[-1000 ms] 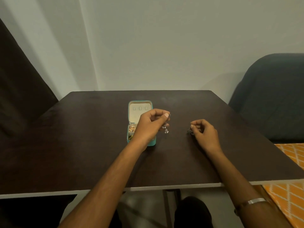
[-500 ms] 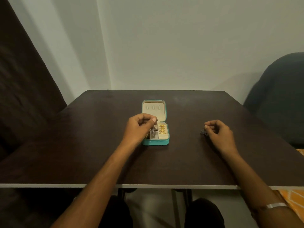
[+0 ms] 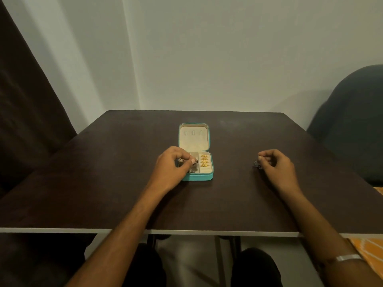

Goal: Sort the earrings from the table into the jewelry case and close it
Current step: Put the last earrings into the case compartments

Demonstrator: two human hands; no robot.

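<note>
A small teal jewelry case point(image 3: 199, 177) lies open on the dark table point(image 3: 103, 183), its cream lid flat behind it. Several gold earrings point(image 3: 204, 160) fill its right slot. My left hand point(image 3: 172, 166) hovers over the case's left compartments, fingers pinched on a dark silver earring point(image 3: 182, 160). More dark earrings point(image 3: 192, 170) lie in the front left compartment. My right hand point(image 3: 275, 166) rests on the table to the right, fingertips pinched on another dark earring point(image 3: 257, 164) at the table surface.
A dark padded chair point(image 3: 352, 125) stands at the right behind the table. A dark curtain point(image 3: 24, 100) hangs at the left. The table's white front edge point(image 3: 186, 232) runs close to my body. An orange patterned cloth point(image 3: 369, 247) shows at the lower right.
My left hand carried its earring from right of the case over to the case's left compartments and lowered it. My right hand stayed on its earring. The camera view shifted left.
</note>
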